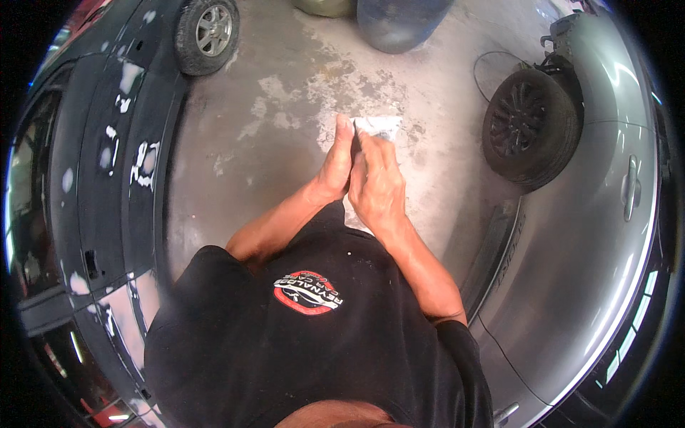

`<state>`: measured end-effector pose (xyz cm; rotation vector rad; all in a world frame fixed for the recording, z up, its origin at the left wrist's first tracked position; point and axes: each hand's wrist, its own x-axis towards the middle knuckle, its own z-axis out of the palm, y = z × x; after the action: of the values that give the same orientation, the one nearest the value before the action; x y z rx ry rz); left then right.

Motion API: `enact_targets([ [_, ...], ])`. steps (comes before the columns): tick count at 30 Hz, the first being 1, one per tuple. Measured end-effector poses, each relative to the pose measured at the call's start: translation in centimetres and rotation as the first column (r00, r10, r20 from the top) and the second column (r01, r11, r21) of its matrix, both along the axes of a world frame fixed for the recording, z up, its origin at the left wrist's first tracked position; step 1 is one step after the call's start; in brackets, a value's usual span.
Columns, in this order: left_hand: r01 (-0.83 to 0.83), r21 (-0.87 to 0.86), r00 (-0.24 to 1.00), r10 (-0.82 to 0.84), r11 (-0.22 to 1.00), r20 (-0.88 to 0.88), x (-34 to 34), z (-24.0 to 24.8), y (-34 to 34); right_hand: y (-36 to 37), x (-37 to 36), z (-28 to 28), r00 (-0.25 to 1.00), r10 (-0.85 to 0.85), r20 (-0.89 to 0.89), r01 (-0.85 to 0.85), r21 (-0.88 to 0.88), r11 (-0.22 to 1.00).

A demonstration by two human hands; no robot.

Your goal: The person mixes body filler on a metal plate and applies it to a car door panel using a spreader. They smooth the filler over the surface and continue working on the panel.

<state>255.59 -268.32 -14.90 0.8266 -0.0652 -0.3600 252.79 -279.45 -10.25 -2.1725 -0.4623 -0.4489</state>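
Note:
My two hands meet in front of my chest, over the floor. A crumpled-looking white sheet [389, 125] with a grey patch sticks out past the fingertips; its material is unclear. My right hand [378, 185] is closed on it, back of the hand up and fingers bent forward. Against its inner side rests my left hand [335, 165], seen edge-on with the thumb pointing forward. Most of the left fingers are hidden behind the right hand, and the sheet appears pinched between both hands.
A dark car [107, 200] with pale filler patches stands on my left, its wheel [207, 36] ahead. To my right is a silver car [578, 235]; a wheel [531, 128] is beside its front. A blue drum [399, 25] stands ahead on the stained concrete floor [264, 135].

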Motion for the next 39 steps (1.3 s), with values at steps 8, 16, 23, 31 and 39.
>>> enact_targets([
  [8,-0.188,0.438,0.976,0.119,0.879,0.181,12.0,1.1,-1.6,-1.1,14.8,1.9,0.967,-0.162,-0.197,0.2,0.194,0.96],
  [16,-0.353,0.441,0.932,0.267,0.825,0.246,19.0,-1.9,-5.7,-5.2,24.4,-1.3,0.946,-0.12,-0.301,0.198,0.244,0.949],
  [23,-0.439,0.509,0.899,0.362,0.74,0.248,23.7,-0.4,-11.9,-11.9,32.3,-1.2,0.927,0.035,-0.374,0.101,0.338,0.936],
  [31,-0.43,0.637,0.89,0.419,0.639,0.181,25.9,1.9,-17.4,-18.0,39.7,-2.9,0.847,0.16,-0.507,0.051,0.377,0.925],
  [39,-0.661,0.264,0.712,0.698,0.703,-0.075,28.4,-0.9,-13.2,-13.9,35.8,0.5,0.796,0.601,-0.071,-0.566,0.266,0.78],
])
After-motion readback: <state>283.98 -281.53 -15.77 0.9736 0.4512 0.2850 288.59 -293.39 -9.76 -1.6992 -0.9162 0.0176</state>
